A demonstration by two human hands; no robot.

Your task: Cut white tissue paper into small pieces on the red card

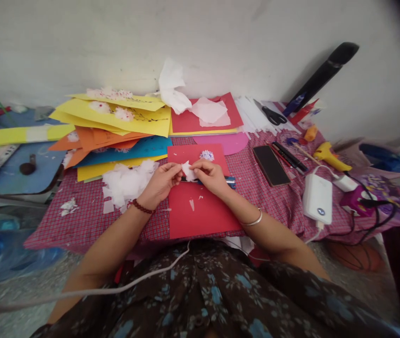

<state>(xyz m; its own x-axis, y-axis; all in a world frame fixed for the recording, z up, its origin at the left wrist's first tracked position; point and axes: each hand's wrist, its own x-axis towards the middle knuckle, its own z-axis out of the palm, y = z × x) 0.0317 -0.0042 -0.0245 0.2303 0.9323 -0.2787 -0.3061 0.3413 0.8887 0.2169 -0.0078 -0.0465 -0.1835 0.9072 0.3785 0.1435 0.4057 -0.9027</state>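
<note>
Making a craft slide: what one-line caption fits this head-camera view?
Left hand and right hand pinch a white paper piece over a red card sheet, beside a pile of white scraps.

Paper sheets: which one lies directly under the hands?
The red sheet nearest the person; yellow sheets, orange sheets and a blue sheet lie farther back left.

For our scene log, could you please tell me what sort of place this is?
Likely a home paper-craft corner: a low checked-cloth table, stacked coloured paper, scissors and a glue gun beside a plain wall.

Small crumpled white tissue scrap (187, 170)
</note>
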